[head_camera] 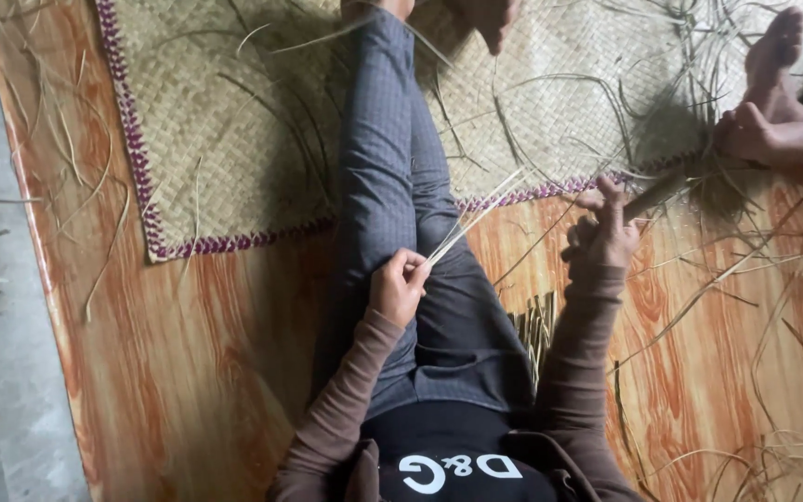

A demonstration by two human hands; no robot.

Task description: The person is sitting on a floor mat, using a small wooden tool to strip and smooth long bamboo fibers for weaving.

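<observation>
Left hand (400,284) pinches pale reed strips (476,216), right hand (606,232) grips a stick (654,193) at the mat's edge (234,244).

Packages: 0 observed.
Signs: 0 observed.
Screens: 0 observed.
Labels: 1 white printed mark (460,470) noted on a black garment, bottom centre of view; short row of rounded characters.

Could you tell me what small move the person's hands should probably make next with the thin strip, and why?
Probably draw the right hand further from the left hand: the pale strip is pinched in the left fingers and runs taut towards the right hand, which also grips a stick-like tool.
</observation>
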